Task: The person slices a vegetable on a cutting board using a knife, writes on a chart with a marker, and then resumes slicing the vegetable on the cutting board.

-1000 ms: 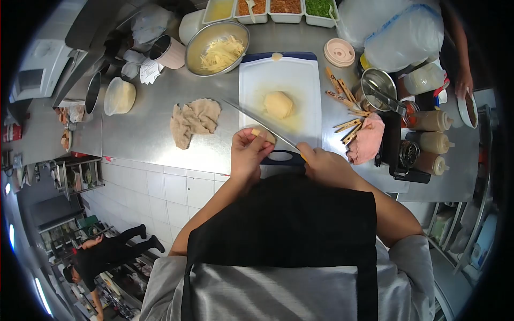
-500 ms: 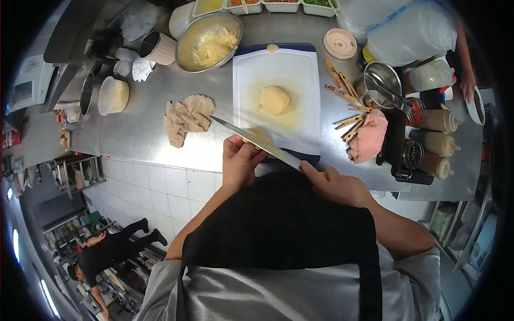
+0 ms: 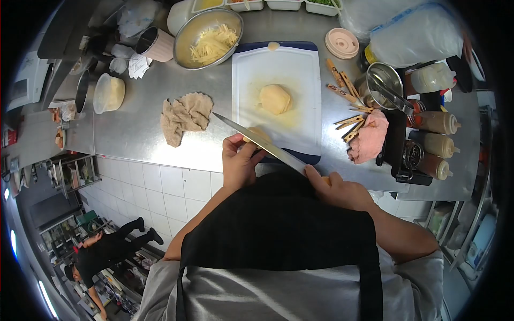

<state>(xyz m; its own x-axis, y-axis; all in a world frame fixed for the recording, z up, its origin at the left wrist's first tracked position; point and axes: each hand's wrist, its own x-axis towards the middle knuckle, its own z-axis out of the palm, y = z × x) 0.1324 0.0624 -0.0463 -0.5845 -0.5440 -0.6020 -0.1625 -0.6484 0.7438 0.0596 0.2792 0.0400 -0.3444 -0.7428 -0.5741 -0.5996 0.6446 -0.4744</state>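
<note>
My left hand pinches a pale yellow peeled piece over the near left edge of a white cutting board. My right hand grips the orange handle of a long knife. The blade slants up to the left, flat across the held piece and partly hiding it. A larger pale yellow peeled piece lies on wet, yellowish board surface. A small pale scrap is at the board's far edge. Thin pale strips fill part of a metal bowl beyond the board's left corner.
A brown cloth lies left of the board. To the right are clothespins, a pink cloth, a metal pot, squeeze bottles and a pink lid. Another person stands at lower left.
The knife blade has come up over the held piece and lies across it. My left hand has shifted slightly left. At the right, the other person's hand has gone from sight, and the view has shifted slightly.
</note>
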